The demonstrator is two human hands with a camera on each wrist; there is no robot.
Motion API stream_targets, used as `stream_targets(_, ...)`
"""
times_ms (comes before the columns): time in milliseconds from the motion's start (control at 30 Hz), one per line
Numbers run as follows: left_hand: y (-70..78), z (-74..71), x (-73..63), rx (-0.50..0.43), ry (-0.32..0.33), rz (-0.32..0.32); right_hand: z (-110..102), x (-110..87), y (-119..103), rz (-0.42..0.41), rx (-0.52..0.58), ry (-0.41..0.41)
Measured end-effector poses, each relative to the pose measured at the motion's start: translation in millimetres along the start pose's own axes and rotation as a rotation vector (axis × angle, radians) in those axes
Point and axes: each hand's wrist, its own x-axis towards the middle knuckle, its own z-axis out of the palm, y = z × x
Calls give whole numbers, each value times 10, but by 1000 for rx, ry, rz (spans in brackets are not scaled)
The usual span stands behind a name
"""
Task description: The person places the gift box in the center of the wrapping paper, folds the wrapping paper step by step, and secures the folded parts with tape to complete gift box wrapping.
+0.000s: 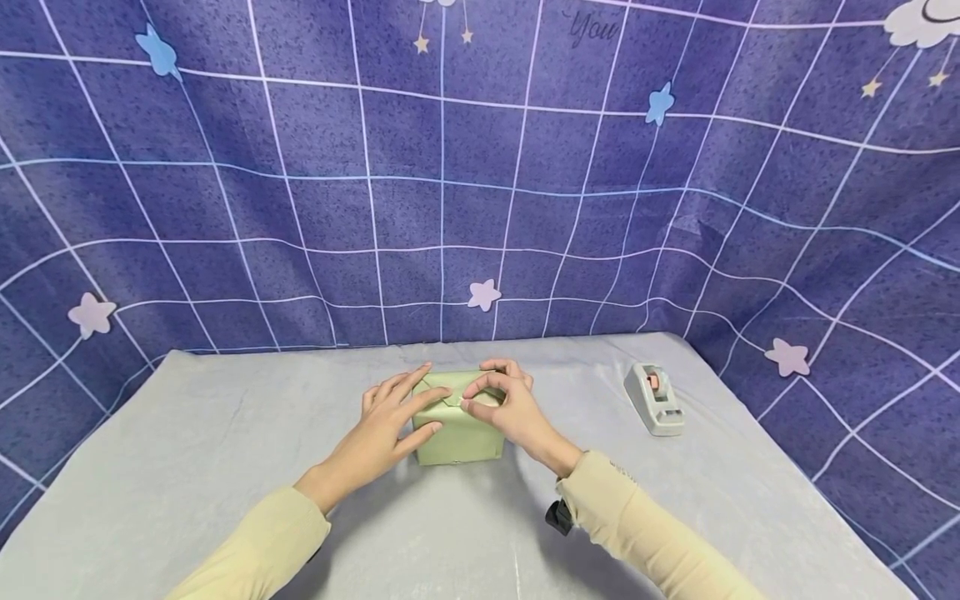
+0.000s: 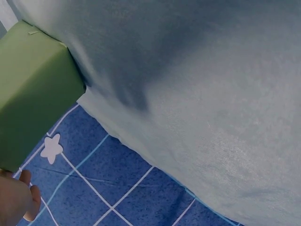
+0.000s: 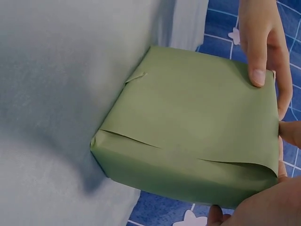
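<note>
A box wrapped in green paper (image 1: 459, 442) stands on the cloth-covered table between both hands. On its top lies a folded paper flap (image 1: 453, 379). The left hand (image 1: 386, 421) spreads its fingers over the box's left side and top, its thumb along the near face. Thumb and forefinger of the right hand (image 1: 517, 408) meet at the flap's tip, apparently pinching a small pale piece of tape, mostly hidden by the fingertips. In the right wrist view, the paper (image 3: 197, 108) has creased edges and a slightly lifted fold. The left wrist view shows part of the box (image 2: 37, 80).
A pale tape dispenser (image 1: 655, 400) with a roll in it stands on the table (image 1: 225, 442) to the right. A dark blue grid-patterned curtain (image 1: 405, 208) hangs behind and at the sides. A black object (image 1: 558, 517) sits by the right wrist.
</note>
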Motion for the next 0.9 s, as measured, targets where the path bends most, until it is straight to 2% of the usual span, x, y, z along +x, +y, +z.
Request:
stream_targets(467, -7, 3, 6, 9, -10, -13, 3, -20, 3, 2, 10, 32)
stream_targets(600, -5, 0, 8, 10, -12, -15, -5, -19, 15, -20, 28, 36)
stream_targets(900, -2, 8, 1, 7, -20, -25, -49, -54, 57, -62, 8, -21)
